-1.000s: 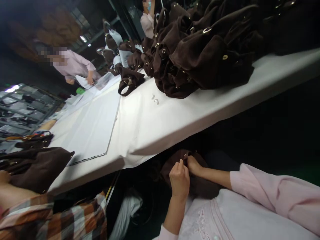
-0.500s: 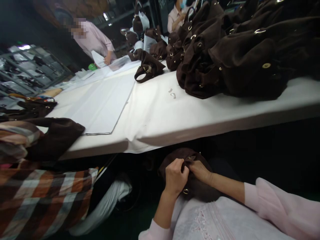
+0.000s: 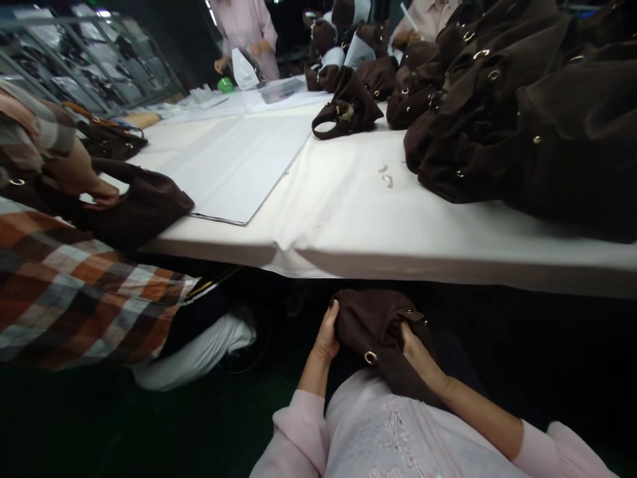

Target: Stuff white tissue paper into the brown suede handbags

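Note:
A dark brown handbag [image 3: 371, 318] with gold-coloured rings rests on my lap, below the table's front edge. My left hand [image 3: 328, 334] grips the bag's left side, thumb up along it and the other fingers hidden behind. At the bag's right, my right hand [image 3: 415, 348] reaches into the opening beside a strap tab with a gold fitting. Its fingertips are hidden by the fabric, so I cannot see what they hold inside. The wide brown strap hangs down over my shirt.
Brown handbags [image 3: 478, 133] lie heaped on the right of the white-covered table [image 3: 338, 219]. Grey-white sheets [image 3: 239, 159] lie left of centre. A co-worker's hand [image 3: 82, 176] at the left holds another brown bag [image 3: 149, 206]. Another person [image 3: 249, 40] stands across the table.
My left hand has moved from the bag's opening to its left side. My right hand has gone into the opening, and the bag has turned. The camera view has swung to the left.

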Tool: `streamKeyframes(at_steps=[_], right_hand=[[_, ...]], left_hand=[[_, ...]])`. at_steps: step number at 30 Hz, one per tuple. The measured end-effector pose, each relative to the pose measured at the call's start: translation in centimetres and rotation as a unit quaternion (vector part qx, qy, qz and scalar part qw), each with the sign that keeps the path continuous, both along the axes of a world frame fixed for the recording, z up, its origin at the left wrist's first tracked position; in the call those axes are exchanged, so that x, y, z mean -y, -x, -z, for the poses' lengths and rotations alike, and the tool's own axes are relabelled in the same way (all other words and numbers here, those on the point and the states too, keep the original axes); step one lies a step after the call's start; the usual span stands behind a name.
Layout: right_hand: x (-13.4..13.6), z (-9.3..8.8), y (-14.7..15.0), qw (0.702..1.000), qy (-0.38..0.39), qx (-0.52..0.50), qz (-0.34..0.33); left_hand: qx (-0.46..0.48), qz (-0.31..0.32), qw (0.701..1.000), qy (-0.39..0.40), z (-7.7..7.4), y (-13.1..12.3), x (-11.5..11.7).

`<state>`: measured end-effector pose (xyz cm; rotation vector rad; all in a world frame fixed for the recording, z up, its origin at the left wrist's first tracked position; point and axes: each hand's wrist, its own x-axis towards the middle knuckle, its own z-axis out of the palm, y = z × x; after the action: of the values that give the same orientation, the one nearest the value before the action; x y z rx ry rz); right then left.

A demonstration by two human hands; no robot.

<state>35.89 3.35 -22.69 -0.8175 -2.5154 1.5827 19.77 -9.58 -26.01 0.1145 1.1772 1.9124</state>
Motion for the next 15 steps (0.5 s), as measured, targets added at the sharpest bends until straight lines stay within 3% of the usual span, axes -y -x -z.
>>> streamKeyframes(at_steps=[5, 9, 12, 15], right_hand=[[-0.3, -2.7, 0.8, 0.985, 0.001, -0.133, -0.11], [-1.2, -3.6, 1.7, 0.981, 0.112, -0.141, -0.073], [-2.2, -4.9, 2.5, 0.966, 0.228, -0.102, -0.063], [-3.4, -6.8, 2.7, 0.951, 0.267, -0.063, -0.144]], left_hand=[[0.043, -0.032, 0.998, -0.015, -4.7, 1.1, 0.2], [0.06, -0.052, 0.996, 0.048, -8.4, 0.6, 1.0], [0.081, -0.08, 0.992, 0.063, -9.5, -1.2, 1.4], [0.053, -0.106, 0.99, 0.072, -9.6, -3.1, 1.6]])
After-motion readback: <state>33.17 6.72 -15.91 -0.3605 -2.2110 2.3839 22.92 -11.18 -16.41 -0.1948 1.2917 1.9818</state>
